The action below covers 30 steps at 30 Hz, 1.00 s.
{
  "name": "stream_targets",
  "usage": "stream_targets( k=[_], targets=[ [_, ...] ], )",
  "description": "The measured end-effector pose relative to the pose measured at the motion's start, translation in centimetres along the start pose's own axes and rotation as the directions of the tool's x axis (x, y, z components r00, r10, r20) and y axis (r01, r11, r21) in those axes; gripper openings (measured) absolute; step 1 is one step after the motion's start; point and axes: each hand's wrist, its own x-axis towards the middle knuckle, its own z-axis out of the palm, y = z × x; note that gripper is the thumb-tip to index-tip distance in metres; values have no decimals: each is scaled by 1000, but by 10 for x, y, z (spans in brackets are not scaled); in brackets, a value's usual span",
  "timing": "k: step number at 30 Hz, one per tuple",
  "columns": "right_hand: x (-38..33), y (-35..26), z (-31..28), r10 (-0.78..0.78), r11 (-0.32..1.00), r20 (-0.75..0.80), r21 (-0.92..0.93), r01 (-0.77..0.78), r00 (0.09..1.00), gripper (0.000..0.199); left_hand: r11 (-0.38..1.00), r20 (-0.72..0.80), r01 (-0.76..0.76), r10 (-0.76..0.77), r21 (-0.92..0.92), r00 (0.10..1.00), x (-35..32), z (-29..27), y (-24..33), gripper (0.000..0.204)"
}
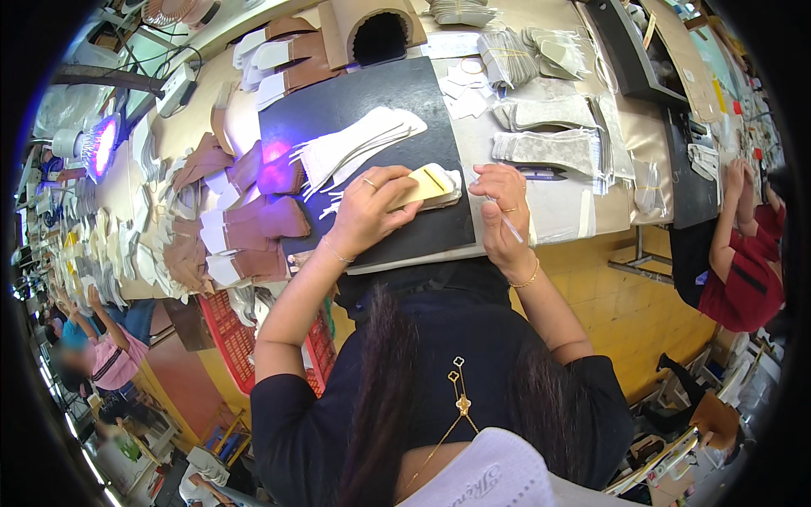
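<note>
My left hand (372,207) is closed on a small pale yellow block (427,181) with a dark slot, just above the black mat (418,89). Whitish pieces (450,188) show at the block's far end; whether they are in my grip I cannot tell. To the right, my right hand (505,211) is raised at the mat's edge, its fingers closed around a thin whitish stick (512,229), perhaps a pen. Beyond my left hand, a fanned stack of white cut pieces (359,145) with thin strands at one end lies on the mat.
Brown and white cut pieces (241,224) lie in piles at left, near a purple-lit lamp (101,148). Bundled grey pieces (545,145) lie at right. A brown arched holder (378,29) stands behind the mat. Below the table is a red basket (228,342). People sit at both sides.
</note>
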Motion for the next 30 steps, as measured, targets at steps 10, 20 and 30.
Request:
stream_targets(
  k=[10,20,30],
  targets=[
    [-7,-1,17,280,893,57,351,-282,958,25,997,-39,-41,38,-69,999,-8,-4,-5,37],
    [-9,11,30,580,608,161,566,-556,798,25,986,-81,-160,157,-39,984,-12,3,-10,45],
    [-3,7,28,647,491,205,625,-607,735,32,994,27,-104,105,-28,994,-13,0,-5,52]
  ],
)
